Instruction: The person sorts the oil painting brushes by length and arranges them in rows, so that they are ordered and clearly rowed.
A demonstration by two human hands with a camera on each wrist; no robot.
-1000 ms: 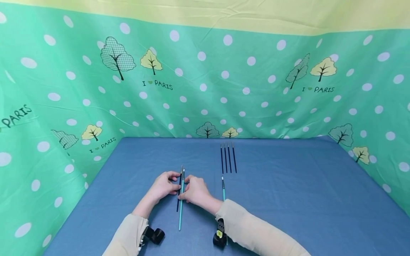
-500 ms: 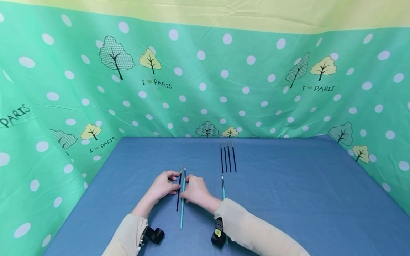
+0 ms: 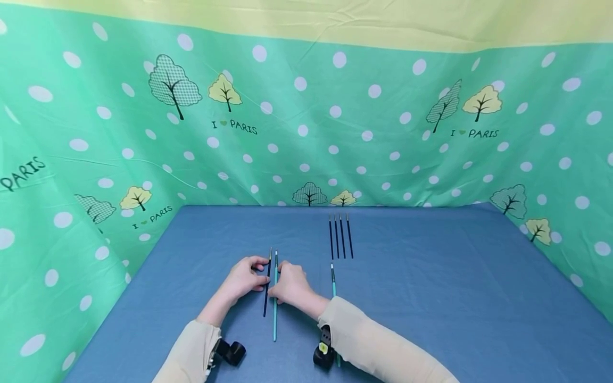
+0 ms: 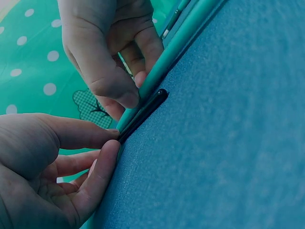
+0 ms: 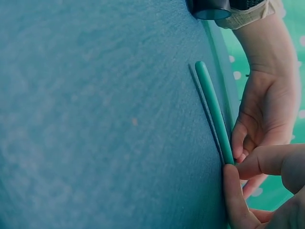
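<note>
Two paintbrushes stand side by side between the hands in the head view, bristles pointing away. My left hand (image 3: 245,276) pinches the slim black paintbrush (image 3: 266,304) between thumb and fingertips. On its right, my right hand (image 3: 293,283) pinches the longer teal paintbrush (image 3: 275,325) by the middle of its handle. The left wrist view shows the black handle's rounded end (image 4: 162,93) low over the cloth, beside the teal handle (image 4: 183,38). In the right wrist view the teal handle (image 5: 212,100) slants just above the cloth, its shadow alongside; fingers hide its other part.
Several black paintbrushes (image 3: 341,239) lie in a row at the back of the blue-covered table (image 3: 431,287). Another teal paintbrush (image 3: 334,287) lies nearer, partly hidden under the right sleeve (image 3: 373,340). A green dotted curtain (image 3: 306,117) hangs behind and at the sides.
The right hand has shifted the teal paintbrush slightly right; its lower end has swung right, so a gap now shows between it and the black paintbrush. The left hand stays in place.
</note>
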